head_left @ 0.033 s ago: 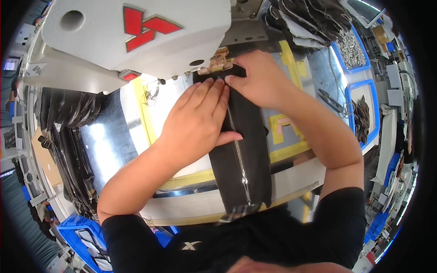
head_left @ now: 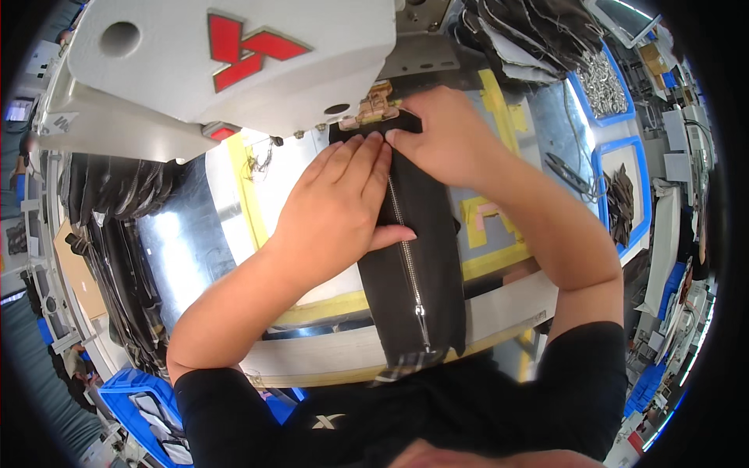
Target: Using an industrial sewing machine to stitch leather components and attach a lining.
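Note:
A dark fabric piece with a metal zipper runs lengthwise from the sewing machine's clamp foot over the table's near edge. The zipper's pull lies near its lower end. My left hand rests flat on the cloth's left side, fingers stretched toward the foot and thumb across the zipper. At the cloth's far right edge, close beside the foot, my right hand is closed, its thumb on the cloth and its other fingers partly hidden. The machine head covers the needle area.
Dark fabric stacks lie at the left and the far right. Blue trays hold metal parts and dark scraps. Thread snips lie on the right. Yellow tape marks the table; a blue bin stands lower left.
The machine head sits very slightly farther left in the picture. Both hands and the fabric piece look the same.

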`<state>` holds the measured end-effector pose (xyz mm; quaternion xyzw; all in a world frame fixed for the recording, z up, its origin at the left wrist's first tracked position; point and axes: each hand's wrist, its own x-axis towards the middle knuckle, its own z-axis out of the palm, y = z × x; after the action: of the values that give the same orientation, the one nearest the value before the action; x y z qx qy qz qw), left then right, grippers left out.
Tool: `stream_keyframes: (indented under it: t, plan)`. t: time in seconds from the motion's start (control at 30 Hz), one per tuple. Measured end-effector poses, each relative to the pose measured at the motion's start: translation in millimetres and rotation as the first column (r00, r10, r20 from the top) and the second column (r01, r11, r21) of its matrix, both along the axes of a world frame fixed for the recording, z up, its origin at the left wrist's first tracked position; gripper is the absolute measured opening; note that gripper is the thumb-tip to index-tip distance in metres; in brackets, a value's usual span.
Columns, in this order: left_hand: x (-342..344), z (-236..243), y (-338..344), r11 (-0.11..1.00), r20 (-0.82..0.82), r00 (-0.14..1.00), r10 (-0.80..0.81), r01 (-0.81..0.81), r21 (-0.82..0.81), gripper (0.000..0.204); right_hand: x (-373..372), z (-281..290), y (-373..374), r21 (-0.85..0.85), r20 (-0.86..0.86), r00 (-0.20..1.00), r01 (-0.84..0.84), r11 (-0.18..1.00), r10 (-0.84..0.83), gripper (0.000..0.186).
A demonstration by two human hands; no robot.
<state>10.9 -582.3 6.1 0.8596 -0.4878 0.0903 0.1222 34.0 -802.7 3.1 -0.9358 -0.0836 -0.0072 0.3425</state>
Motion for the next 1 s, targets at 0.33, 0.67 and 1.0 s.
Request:
stream_keyframes:
  t: [0.33, 0.67, 1.0]
  plan:
    - [6, 0, 0, 0.999, -0.144, 0.989, 0.035, -0.038, -0.014, 0.097, 3, 26, 3, -0.103, -0.178, 0.978, 0.092, 0.990, -0.109, 0.032]
    - [9, 5, -2, 0.999, -0.170, 0.985, 0.027, -0.030, -0.016, 0.094, 0, 24, 0, -0.102, -0.118, 0.984, 0.120, 0.988, -0.131, 0.031]
    - [9, 7, -1, 0.999, -0.184, 0.982, 0.039, -0.042, -0.011, 0.093, -16, 14, -6, -0.063, 0.080, 0.986, 0.150, 0.987, -0.145, 0.025]
